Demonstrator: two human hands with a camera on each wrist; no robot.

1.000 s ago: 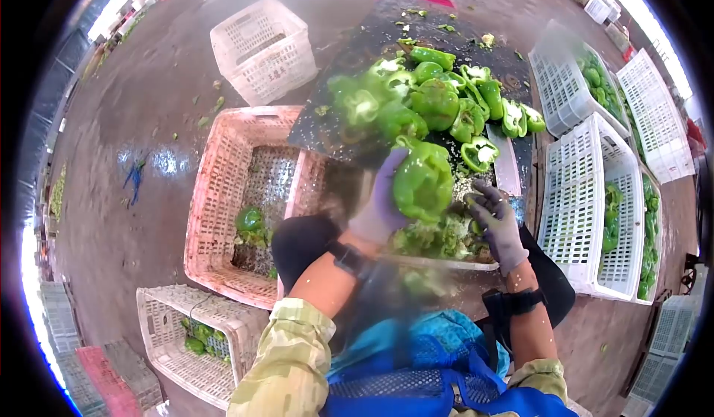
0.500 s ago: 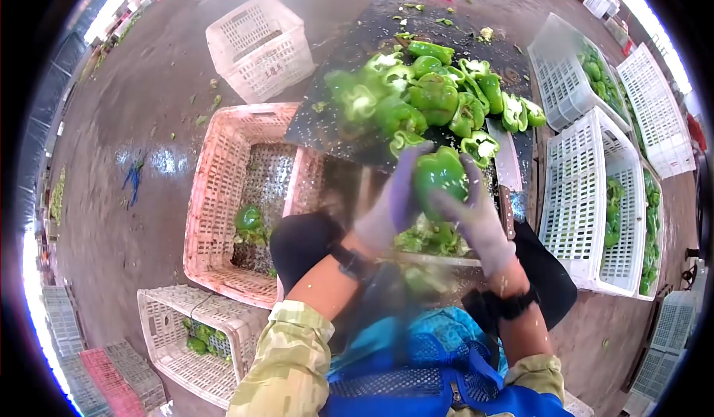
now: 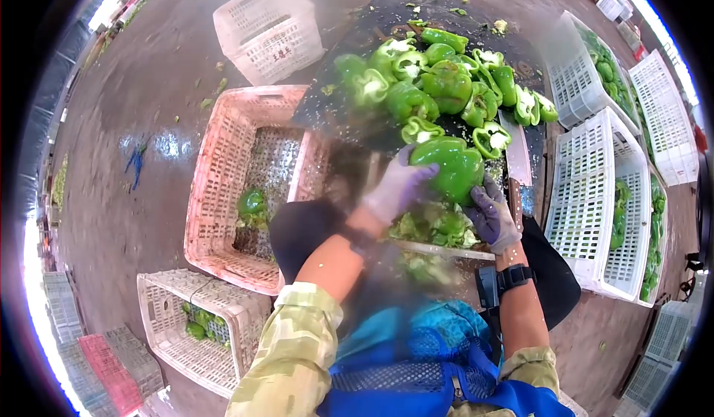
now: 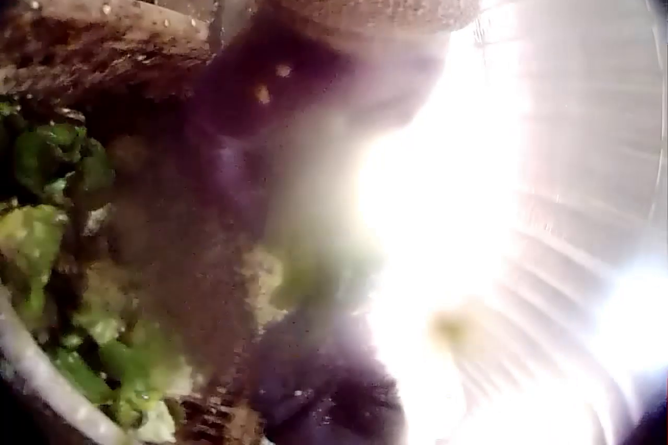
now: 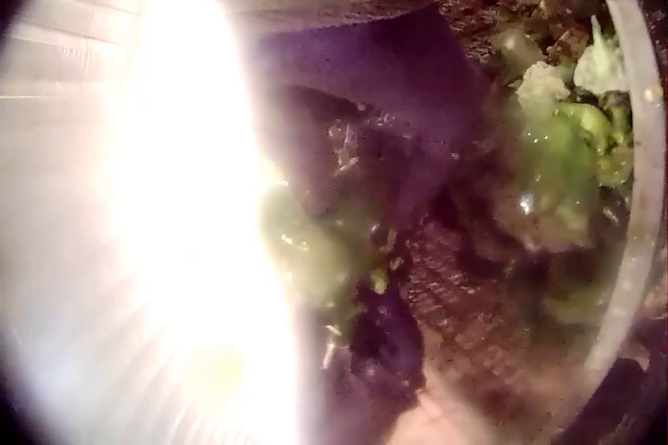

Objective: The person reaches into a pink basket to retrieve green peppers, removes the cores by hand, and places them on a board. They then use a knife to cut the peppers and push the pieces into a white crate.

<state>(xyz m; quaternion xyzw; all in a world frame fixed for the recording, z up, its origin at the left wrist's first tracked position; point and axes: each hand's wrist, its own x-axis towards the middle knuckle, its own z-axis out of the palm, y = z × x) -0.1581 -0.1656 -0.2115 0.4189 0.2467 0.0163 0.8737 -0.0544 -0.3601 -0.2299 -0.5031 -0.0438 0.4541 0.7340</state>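
Note:
A whole-looking green bell pepper [image 3: 448, 168] lies on its side between my gloved hands in the head view. My left hand [image 3: 398, 186] grips its left end, thumb across the front. The right hand [image 3: 492, 212] curls its fingers at the pepper's lower right. Glare hides much of both wrist views; pale green flesh [image 5: 313, 257] shows between purple glove fingers in the right one. Beyond the hands, cut and whole green peppers [image 3: 446, 86] are heaped on a dark board [image 3: 372, 27]. Below the held pepper lie pepper scraps [image 3: 442, 227].
A knife [image 3: 518, 153] lies on the board's right side, handle toward me. A pinkish crate [image 3: 204, 194] with a few peppers stands left, a white crate [image 3: 271, 53] behind it. Another white crate [image 3: 167, 335] sits front left. Several white crates [image 3: 584, 194] with peppers line the right.
My right hand has come from the scraps up to the pepper. Between both hands the pepper has turned from upright onto its side. The head view has shifted slightly.

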